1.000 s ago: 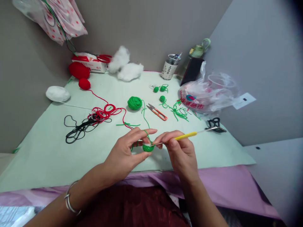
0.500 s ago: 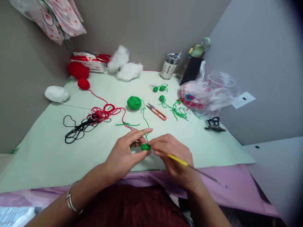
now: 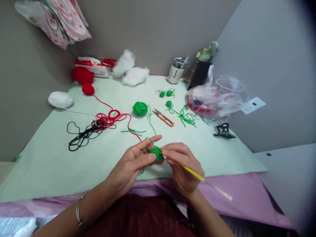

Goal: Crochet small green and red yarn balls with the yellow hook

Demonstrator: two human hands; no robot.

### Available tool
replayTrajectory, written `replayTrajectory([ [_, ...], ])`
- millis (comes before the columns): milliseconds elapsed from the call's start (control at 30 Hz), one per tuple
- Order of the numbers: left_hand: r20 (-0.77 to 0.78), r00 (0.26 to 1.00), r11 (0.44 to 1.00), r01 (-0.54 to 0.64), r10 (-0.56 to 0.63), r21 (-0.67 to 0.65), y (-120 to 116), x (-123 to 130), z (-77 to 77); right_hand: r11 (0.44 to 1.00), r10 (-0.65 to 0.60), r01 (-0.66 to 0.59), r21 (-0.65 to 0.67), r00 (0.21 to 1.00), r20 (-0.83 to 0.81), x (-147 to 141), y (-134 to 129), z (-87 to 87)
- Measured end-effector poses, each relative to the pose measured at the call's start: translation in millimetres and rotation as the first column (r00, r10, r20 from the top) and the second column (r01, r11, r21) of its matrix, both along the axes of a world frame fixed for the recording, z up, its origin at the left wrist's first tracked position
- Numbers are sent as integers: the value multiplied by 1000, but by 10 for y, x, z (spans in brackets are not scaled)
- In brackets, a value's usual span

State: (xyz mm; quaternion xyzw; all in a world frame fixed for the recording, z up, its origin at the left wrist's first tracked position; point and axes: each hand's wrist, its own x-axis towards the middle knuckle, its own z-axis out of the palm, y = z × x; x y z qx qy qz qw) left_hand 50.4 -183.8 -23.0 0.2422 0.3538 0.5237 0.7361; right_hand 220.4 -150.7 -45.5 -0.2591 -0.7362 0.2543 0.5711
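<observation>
Between the thumb and fingers of my left hand is a small round green crocheted piece, with green yarn looped over the raised index finger. My right hand is closed around a crochet hook with a yellow grip, its tip end at the right edge of the green piece. The yarn runs up to a green yarn ball beyond my hands. Orange-handled thread snips lie right of that ball. Small green crocheted balls and cut green yarn ends rest farther right.
Tangled red and black cords lie to the left, with red yarn balls and a white one behind. White stuffing, a pen jar, a plastic bag and a black claw clip stand around.
The green piece has been turned so its rounded side shows, and my left thumb now lies across it. My right hand has moved slightly right, and the hook's rear end points lower.
</observation>
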Motion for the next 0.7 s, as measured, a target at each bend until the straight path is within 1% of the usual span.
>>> replayTrajectory([
  [67,-103,994,996,-33,41,77,19,-44,2,993,56,-62,-104,997,-58,0,27,54],
  [133,-245,967,985,-28,70,170,30,-92,15,982,73,-85,-166,994,-78,14,44,98],
  [200,-398,914,971,21,78,240,35,-141,37,967,64,-95,-238,989,-134,32,48,118],
  [267,-516,852,953,83,83,290,39,-192,63,941,67,-131,-312,976,-208,48,49,117],
  [367,-615,783,917,174,91,358,50,-272,97,891,84,-203,-407,952,-293,78,65,110],
  [467,-674,732,887,241,100,393,62,-338,113,839,94,-262,-477,933,-348,112,110,130],
  [533,-677,730,888,248,91,387,60,-345,111,795,109,-305,-525,922,-371,115,136,153],
  [567,-663,744,898,233,82,372,55,-331,104,773,120,-327,-544,917,-380,104,141,160],
  [600,-637,768,912,208,71,353,48,-303,92,763,130,-340,-551,914,-384,85,137,162],
  [633,-598,799,929,170,65,328,38,-262,76,774,136,-332,-539,919,-371,56,123,156],
  [667,-548,834,945,128,61,301,28,-212,57,811,134,-294,-506,935,-329,22,101,140],
  [700,-487,871,958,84,63,274,17,-155,37,872,109,-220,-438,959,-263,-16,72,114],
])
